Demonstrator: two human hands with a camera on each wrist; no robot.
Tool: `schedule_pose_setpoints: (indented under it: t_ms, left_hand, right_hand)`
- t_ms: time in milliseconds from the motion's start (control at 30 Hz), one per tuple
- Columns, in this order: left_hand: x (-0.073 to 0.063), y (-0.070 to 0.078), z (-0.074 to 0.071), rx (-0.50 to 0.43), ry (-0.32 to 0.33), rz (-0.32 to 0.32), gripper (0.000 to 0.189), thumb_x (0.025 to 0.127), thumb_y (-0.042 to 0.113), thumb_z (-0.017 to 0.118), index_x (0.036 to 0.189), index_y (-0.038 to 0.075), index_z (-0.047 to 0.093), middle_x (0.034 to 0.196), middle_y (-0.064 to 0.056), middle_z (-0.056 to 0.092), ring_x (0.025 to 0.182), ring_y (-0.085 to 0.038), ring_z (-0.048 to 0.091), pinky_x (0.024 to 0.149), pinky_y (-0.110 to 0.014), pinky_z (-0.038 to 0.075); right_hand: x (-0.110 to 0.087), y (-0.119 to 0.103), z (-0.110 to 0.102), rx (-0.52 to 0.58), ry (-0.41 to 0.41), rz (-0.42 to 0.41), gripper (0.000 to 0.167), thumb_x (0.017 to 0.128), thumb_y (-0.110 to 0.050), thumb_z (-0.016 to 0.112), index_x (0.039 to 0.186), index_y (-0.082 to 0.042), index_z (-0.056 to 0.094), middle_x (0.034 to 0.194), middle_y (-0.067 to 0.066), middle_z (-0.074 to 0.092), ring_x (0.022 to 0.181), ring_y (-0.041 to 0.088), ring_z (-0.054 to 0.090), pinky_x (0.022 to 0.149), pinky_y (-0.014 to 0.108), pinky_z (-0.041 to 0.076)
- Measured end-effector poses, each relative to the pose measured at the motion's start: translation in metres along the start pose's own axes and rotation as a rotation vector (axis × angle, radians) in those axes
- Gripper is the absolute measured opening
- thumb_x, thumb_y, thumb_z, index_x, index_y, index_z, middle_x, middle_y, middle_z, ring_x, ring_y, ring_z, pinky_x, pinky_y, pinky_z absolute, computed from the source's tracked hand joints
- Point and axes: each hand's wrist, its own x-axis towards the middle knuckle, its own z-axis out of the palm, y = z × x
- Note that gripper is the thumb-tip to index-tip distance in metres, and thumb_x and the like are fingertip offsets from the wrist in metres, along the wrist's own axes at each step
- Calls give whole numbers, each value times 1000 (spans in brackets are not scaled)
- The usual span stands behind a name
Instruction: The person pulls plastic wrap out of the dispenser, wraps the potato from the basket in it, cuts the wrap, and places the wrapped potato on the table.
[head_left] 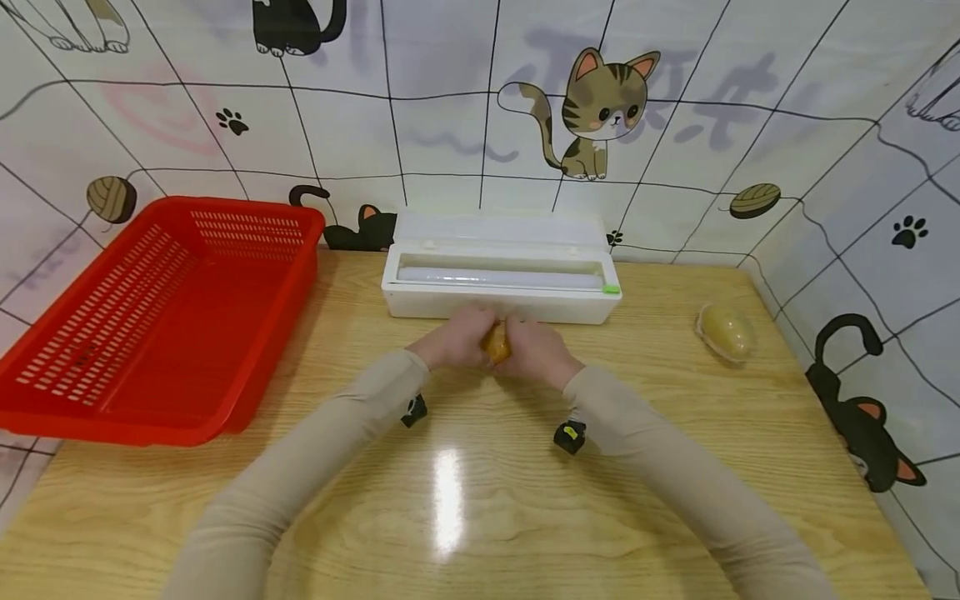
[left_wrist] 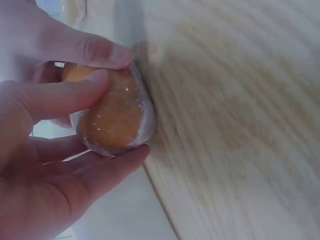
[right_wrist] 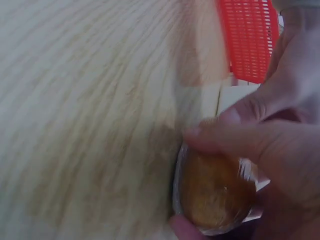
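Observation:
A rounded orange-brown item (left_wrist: 117, 112), like a fruit, is wrapped in clear cling film and sits low over the table, in front of the white box. My left hand (head_left: 465, 336) holds one side, thumb across the top and fingers below it. From the other side my right hand (head_left: 537, 350) grips it, its thumb (right_wrist: 205, 137) lying on the film. Both thumbs are close together on top in the left wrist view. Glossy film stretches over the item (right_wrist: 215, 192) in the right wrist view, while the hands cover much of it in the head view.
The white cling film dispenser (head_left: 498, 304) stands open at the back, a film roll (head_left: 502, 277) inside and a green tab at its right end. To the left is a red plastic basket (head_left: 172, 333). A yellow film-wrapped fruit (head_left: 727, 332) lies at the right on the wooden table (head_left: 510, 517).

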Motion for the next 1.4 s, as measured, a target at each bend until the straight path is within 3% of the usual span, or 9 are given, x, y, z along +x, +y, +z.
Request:
schedule_pose_setpoints:
  t_ms: [100,200,333,433,600,900,1033,1200,1400]
  left_hand:
    - [-3,5,0,-5,1,-10,57,75,2,80,124,-5,53,114,-16,60,106,-29,56,92,-36,46]
    - [-5,5,0,-41,14,-15,59,75,4,82,126,-4,53,118,-15,60,110,-29,55,95,-36,45]
    - [-8,-1,0,-83,20,15,62,74,3,82,127,-6,51,122,-16,58,111,-28,54,97,-36,44]
    - [-9,-8,1,-47,-9,61,66,76,0,78,132,-8,44,125,-19,53,115,-29,51,100,-36,41]
    - [-7,-12,6,60,-61,104,71,83,7,74,140,-10,33,129,-21,48,118,-31,48,103,-38,38]
    - [-4,-15,5,138,-54,102,57,79,1,76,128,-2,47,117,-13,56,108,-25,53,94,-35,44]
    - [-4,-18,5,128,-51,142,55,80,2,75,127,-3,48,116,-13,56,106,-26,54,93,-35,45]
    - [-5,-23,3,82,-89,148,66,83,1,72,140,-4,39,130,-16,52,117,-27,50,101,-35,40]
    - [-6,-28,4,76,-83,185,67,84,0,71,142,-5,37,134,-18,50,121,-30,49,103,-37,38]
  right_hand:
    - [-2,-1,-1,-11,-71,1,73,76,-31,81,128,4,44,111,20,57,98,33,58,82,45,50]
    - [-3,0,0,-45,-81,-38,76,79,-34,79,132,3,39,116,26,52,101,36,57,83,48,50]
    - [-4,1,5,-86,4,-95,66,79,-31,79,123,3,42,107,26,52,92,35,59,75,47,53]
    - [-4,1,9,-102,54,-99,65,77,-31,80,118,3,44,102,23,52,85,33,59,70,45,54]
    - [0,1,12,-96,52,-38,66,74,-39,80,115,1,49,97,16,55,79,27,59,67,41,53]
    - [6,2,13,-191,45,-64,64,74,-45,79,110,1,53,88,8,58,71,20,59,62,35,53]
    - [4,1,15,-213,84,-50,63,74,-50,77,107,-1,54,86,8,57,68,21,59,59,35,53]
    - [2,0,21,-247,152,-58,61,77,-50,73,105,1,54,84,10,57,66,23,59,56,35,53]
    - [-1,5,18,-156,93,-79,68,76,-46,76,116,3,50,96,14,58,78,26,61,67,39,54]
